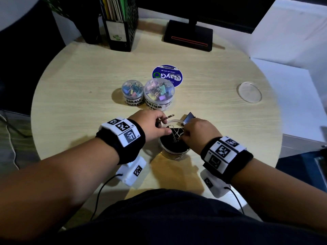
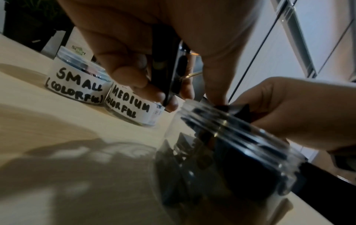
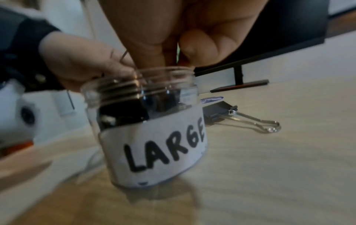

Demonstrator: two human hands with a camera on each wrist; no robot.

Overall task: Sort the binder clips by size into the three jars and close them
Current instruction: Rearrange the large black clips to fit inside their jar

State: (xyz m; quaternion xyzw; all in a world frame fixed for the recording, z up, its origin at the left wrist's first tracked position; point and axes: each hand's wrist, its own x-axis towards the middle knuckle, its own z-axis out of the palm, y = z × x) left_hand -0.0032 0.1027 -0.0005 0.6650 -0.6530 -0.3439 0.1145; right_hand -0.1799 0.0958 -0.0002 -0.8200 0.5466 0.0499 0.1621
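Observation:
The open jar labelled LARGE (image 3: 154, 137) stands at the near table edge (image 1: 174, 147) with black clips inside. My left hand (image 1: 165, 123) hovers at the jar's left rim and grips a large black binder clip (image 2: 165, 68), its wire handles poking out. My right hand (image 1: 184, 134) reaches into the jar mouth from the right and pinches a black clip (image 2: 231, 108) at the rim. Another large black clip (image 3: 221, 111) lies on the table just behind the jar. The SMALL jar (image 1: 132, 91) and the MEDIUM jar (image 1: 159, 95) stand capped, full of coloured clips.
A loose clear lid (image 1: 249, 91) lies far right on the round wooden table (image 1: 79, 76). A blue round sticker (image 1: 167, 75) lies behind the jars. A monitor stand (image 1: 188, 37) and a black file holder (image 1: 120, 23) stand at the back.

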